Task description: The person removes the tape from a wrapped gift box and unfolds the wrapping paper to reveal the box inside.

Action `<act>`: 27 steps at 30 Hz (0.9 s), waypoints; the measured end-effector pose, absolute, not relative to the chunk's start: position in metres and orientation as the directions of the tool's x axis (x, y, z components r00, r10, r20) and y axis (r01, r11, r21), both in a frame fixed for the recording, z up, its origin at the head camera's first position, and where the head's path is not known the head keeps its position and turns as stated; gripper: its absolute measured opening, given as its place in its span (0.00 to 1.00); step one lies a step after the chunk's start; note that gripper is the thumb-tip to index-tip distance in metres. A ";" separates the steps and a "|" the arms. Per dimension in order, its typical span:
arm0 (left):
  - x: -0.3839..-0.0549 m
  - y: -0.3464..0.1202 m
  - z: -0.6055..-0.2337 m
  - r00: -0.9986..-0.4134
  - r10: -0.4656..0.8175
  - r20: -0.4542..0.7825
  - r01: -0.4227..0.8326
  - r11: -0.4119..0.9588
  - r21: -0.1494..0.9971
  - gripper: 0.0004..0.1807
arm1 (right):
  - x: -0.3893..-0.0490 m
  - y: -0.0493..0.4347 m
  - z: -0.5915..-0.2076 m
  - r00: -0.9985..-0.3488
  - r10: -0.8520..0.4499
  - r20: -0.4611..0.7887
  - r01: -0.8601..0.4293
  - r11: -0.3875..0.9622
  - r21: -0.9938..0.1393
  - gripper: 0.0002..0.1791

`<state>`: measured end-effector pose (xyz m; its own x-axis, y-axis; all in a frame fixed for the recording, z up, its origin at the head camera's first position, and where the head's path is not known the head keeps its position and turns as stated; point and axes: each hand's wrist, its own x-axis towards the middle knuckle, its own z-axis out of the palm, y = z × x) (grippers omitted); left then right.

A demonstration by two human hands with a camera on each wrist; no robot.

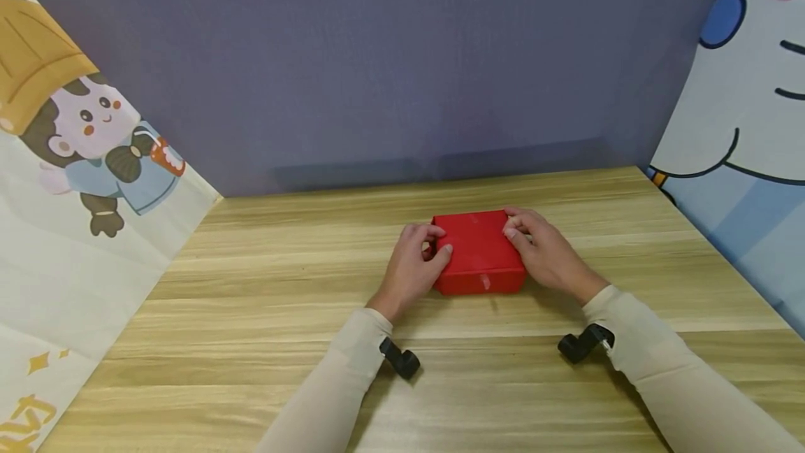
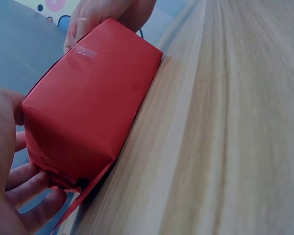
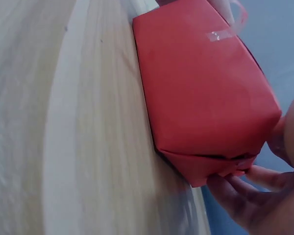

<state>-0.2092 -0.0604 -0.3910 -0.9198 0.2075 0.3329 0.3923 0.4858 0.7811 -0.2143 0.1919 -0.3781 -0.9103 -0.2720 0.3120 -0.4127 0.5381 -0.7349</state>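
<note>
A box wrapped in red paper (image 1: 473,243) lies flat on the wooden table, with a strip of clear tape (image 1: 485,282) on its near side. My left hand (image 1: 411,264) grips its left end, thumb and a finger over the top edge. At that end, a loose paper flap (image 2: 92,192) sticks out low beside the fingers in the left wrist view. The right end is held by my right hand (image 1: 548,252), thumb at the top edge. In the right wrist view, fingertips press against the folded end paper (image 3: 198,167).
The wood-grain table (image 1: 283,285) reaches back to a grey-purple panel (image 1: 377,54). Cartoon-printed sheets stand on the left (image 1: 56,257) and right (image 1: 723,131). Black wrist cameras are strapped at the left cuff (image 1: 400,359) and right cuff (image 1: 581,344).
</note>
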 end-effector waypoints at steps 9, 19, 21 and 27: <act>-0.211 -0.059 -0.392 -0.920 0.207 0.332 0.391 0.468 0.792 0.13 | -0.215 0.198 -0.378 -0.933 -0.252 0.258 -0.354 0.505 -0.787 0.07; -0.212 -0.060 -0.393 -0.920 0.206 0.333 0.392 0.475 0.788 0.13 | -0.217 0.202 -0.380 -0.943 -0.251 0.218 -0.308 0.415 -0.856 0.11; -0.212 -0.060 -0.393 -0.920 0.206 0.332 0.391 0.476 0.788 0.13 | -0.218 0.203 -0.380 -0.945 -0.243 0.217 -0.301 0.394 -0.868 0.11; -0.213 -0.060 -0.394 -0.920 0.209 0.331 0.392 0.471 0.790 0.13 | -0.220 0.206 -0.381 -0.951 -0.225 0.211 -0.280 0.343 -0.897 0.13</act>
